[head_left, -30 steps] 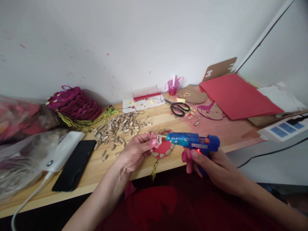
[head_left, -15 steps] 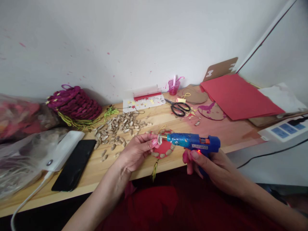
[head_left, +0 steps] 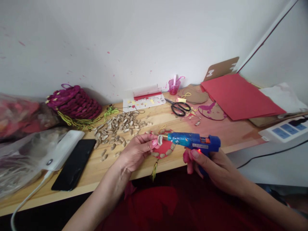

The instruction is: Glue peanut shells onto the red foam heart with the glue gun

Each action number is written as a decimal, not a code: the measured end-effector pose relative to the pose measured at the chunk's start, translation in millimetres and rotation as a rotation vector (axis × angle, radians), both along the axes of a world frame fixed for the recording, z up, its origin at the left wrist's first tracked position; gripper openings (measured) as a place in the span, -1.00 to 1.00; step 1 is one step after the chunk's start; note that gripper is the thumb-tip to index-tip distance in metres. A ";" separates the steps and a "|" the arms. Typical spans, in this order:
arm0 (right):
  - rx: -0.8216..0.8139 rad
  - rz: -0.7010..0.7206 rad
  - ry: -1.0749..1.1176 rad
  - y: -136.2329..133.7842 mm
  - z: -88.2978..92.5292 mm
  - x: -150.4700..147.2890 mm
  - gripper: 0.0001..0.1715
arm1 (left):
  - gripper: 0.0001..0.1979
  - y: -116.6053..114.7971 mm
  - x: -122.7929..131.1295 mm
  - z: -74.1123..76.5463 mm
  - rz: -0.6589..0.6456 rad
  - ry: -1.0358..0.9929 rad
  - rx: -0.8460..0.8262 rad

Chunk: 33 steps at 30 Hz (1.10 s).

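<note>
Between the thumb and fingers of my left hand (head_left: 140, 150) is a peanut shell half (head_left: 160, 140), its hollow side showing. My right hand (head_left: 204, 163) is wrapped round the grip of a blue hot glue gun (head_left: 192, 141) with a small red light lit. The metal nozzle points left and is at the shell's edge; whether it touches I cannot tell. Under both lies a red disc (head_left: 163, 148) ringed with peanut shells, with a yellow-green tassel (head_left: 154, 170) over the table's front edge. Part of the disc is hidden by my left hand and the gun.
Loose peanut shells (head_left: 120, 126) spread left of the disc. Behind it are black-handled scissors (head_left: 179, 107), a star-strewn sheet (head_left: 144, 102) and a pink cup (head_left: 174, 87). Red card (head_left: 243, 96) and a power strip (head_left: 284, 130) lie right; a phone (head_left: 74, 164) and power bank (head_left: 66, 149) left.
The glue gun's nozzle has drawn back very slightly to the right from the shell. The shell has turned a little, showing more of its hollow. Both hands keep their hold.
</note>
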State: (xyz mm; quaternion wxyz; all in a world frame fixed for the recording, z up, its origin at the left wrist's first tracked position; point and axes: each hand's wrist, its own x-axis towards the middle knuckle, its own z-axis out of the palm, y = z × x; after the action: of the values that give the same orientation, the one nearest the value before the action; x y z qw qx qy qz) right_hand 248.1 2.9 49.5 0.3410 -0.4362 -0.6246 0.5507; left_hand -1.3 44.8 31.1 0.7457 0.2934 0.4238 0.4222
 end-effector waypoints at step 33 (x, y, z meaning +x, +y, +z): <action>-0.064 -0.022 -0.035 -1.5 -2.3 5.4 -0.50 | -0.69 1.2 0.0 -0.5 0.005 -0.049 0.026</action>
State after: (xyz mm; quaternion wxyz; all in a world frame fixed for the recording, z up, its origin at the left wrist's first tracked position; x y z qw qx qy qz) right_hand 253.5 1.4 47.2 0.3220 -0.4631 -0.6078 0.5590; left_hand -1.3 46.0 30.6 0.7511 0.2914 0.4006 0.4365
